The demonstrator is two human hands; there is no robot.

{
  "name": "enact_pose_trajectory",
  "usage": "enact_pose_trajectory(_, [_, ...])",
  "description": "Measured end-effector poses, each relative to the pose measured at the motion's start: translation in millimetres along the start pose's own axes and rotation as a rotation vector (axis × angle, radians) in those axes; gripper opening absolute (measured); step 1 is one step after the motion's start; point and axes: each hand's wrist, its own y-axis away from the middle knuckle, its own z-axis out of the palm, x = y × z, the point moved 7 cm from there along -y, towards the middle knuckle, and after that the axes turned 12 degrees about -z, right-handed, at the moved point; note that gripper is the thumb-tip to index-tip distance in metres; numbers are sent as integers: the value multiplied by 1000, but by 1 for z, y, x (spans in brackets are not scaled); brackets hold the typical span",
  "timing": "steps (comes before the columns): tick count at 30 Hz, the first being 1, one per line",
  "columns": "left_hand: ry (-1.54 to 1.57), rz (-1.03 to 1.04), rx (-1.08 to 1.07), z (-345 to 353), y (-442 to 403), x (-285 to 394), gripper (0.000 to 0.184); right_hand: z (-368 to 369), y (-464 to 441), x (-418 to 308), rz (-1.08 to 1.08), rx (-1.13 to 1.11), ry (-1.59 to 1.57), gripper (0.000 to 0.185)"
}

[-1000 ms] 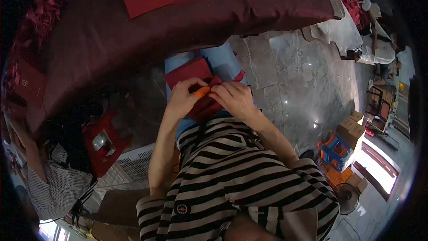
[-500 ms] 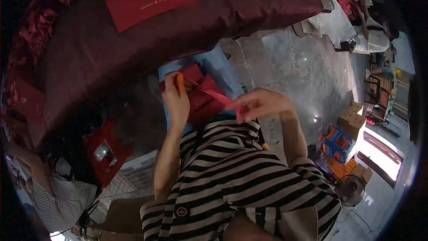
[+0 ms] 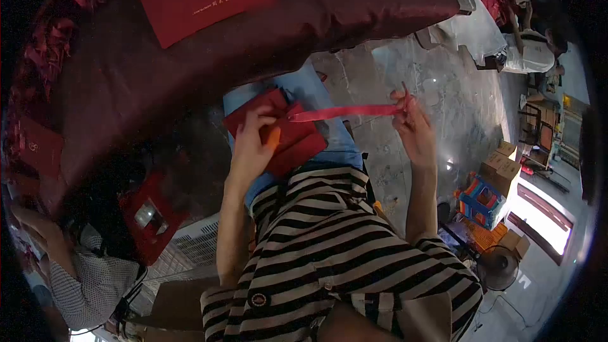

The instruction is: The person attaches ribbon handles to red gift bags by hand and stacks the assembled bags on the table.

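A dark red gift bag (image 3: 292, 145) lies tilted across my lap, over blue cloth (image 3: 326, 111). My left hand (image 3: 250, 145) is on its left side, fingers curled onto the red material. An orange piece (image 3: 273, 137) shows at the left thumb; I cannot tell whether it is worn or held. From the bag, close to the left fingertips, a pinkish-red ribbon (image 3: 345, 113) runs taut to the right. My right hand (image 3: 415, 128) is raised over the floor and pinches the ribbon's far end, a short tail standing above the fingers.
Ahead is a table with a dark maroon cover (image 3: 190, 63), bearing a large red printed bag (image 3: 209, 0). A white plastic crate (image 3: 196, 240) stands at my left, near a person in a patterned top (image 3: 95, 285). Cardboard boxes (image 3: 500, 168) and a fan (image 3: 498, 266) are at right.
My right hand has moved up and to the right, pulling the ribbon out straight. My left hand has shifted slightly right and down on the bag.
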Motion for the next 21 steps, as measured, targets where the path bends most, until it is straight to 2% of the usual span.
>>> enact_pose_trajectory(1, [0,-6,2,-3,4,-2,46,-1,-1,-3,-6,29,27,22])
enact_pose_trajectory(3, [-484,318,136,-4,17,19,38,-6,-4,-9,-22,81,84,20])
enact_pose_trajectory(4, [-483,315,137,-6,19,21,38,-10,-5,-9,-19,79,84,20])
enact_pose_trajectory(6, [-567,306,162,-8,23,27,33,-7,-8,-10,-20,53,-238,16])
enact_pose_trajectory(7, [-565,303,168,-9,24,28,33,-4,-10,-11,-18,47,-236,16])
enact_pose_trajectory(9, [-557,283,95,-7,25,24,38,3,-10,-22,-158,89,101,15])
enact_pose_trajectory(10, [-558,272,101,-8,27,19,38,17,-8,-22,-160,33,295,14])
enact_pose_trajectory(12, [-302,14,75,-12,23,-8,43,54,0,-14,-102,-66,748,14])
enact_pose_trajectory(14, [-273,62,111,-13,25,-22,44,96,9,24,-76,-328,895,13])
enact_pose_trajectory(16, [-240,112,150,-18,29,-23,44,133,18,63,-180,-557,1021,13])
enact_pose_trajectory(18, [-253,204,92,-18,34,-12,40,146,26,100,-246,-650,1048,13])
enact_pose_trajectory(19, [-250,196,99,-19,34,-16,40,144,27,116,-388,-639,1117,13])
enact_pose_trajectory(21, [-118,166,-10,-17,29,-25,40,140,23,134,-419,-634,1212,13])
